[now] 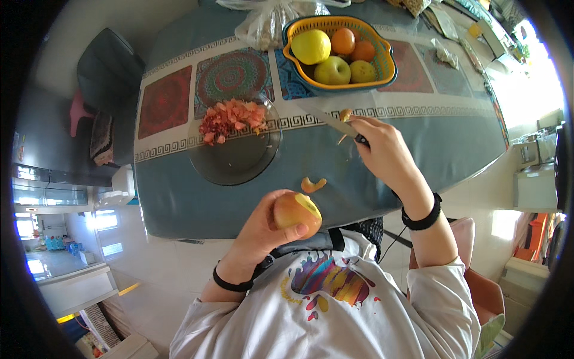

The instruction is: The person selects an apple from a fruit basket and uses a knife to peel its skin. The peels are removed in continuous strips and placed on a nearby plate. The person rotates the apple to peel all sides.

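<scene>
My left hand [264, 224] holds a red-yellow apple [291, 213] near the table's front edge; pale flesh shows where skin is cut from its upper right side. In my right hand [385, 150] is a kitchen knife [334, 122] with a black handle, its blade pointing to the upper left. A piece of peel [345, 115] is at that hand's fingertips. Another curved peel [312, 185] lies on the table just above the apple. To the left stands a clear glass plate [233, 172] with chopped pinkish-red pieces [233, 117] along its far side.
A yellow and teal plastic basket [390, 67] holds several fruits, among them a green apple [332, 70]. Beside it stands a clear plastic bag [264, 31]. A patterned runner [165, 102] crosses the table. Chairs stand at the upper left and lower right [484, 291].
</scene>
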A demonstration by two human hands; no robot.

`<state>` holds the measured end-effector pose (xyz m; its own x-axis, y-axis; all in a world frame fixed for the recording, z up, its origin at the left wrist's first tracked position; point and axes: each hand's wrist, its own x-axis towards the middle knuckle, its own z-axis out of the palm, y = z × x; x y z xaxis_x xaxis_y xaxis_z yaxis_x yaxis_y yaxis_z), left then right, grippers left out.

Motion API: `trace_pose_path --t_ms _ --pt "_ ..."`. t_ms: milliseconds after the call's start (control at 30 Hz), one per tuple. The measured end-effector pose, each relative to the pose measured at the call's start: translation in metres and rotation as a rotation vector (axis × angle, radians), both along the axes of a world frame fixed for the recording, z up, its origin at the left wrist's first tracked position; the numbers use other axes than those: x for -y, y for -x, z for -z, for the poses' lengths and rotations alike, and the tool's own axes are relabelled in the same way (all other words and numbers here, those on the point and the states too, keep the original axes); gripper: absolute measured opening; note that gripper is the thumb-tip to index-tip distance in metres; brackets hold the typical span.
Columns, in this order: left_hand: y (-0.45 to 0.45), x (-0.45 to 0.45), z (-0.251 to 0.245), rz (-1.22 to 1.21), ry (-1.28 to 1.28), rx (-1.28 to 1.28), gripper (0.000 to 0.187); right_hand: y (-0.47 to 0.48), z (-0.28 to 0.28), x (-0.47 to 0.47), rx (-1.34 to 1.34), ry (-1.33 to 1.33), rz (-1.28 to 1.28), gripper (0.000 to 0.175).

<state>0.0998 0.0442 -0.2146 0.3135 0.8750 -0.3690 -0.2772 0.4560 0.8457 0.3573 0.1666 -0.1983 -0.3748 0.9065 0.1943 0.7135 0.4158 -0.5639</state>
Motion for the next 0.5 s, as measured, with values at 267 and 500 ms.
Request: trace_pose_path --t_ms 267,500 --pt "-0.024 -0.013 0.001 -0.097 -0.059 0.069 0.065 0.008 0.017 -0.010 0.076 0.026 -0.113 0.047" --pt "-0.032 -0.019 0.003 -0.141 -0.131 0.228 0.063 0.016 -0.003 0.031 -0.225 0.250 -0.047 0.042"
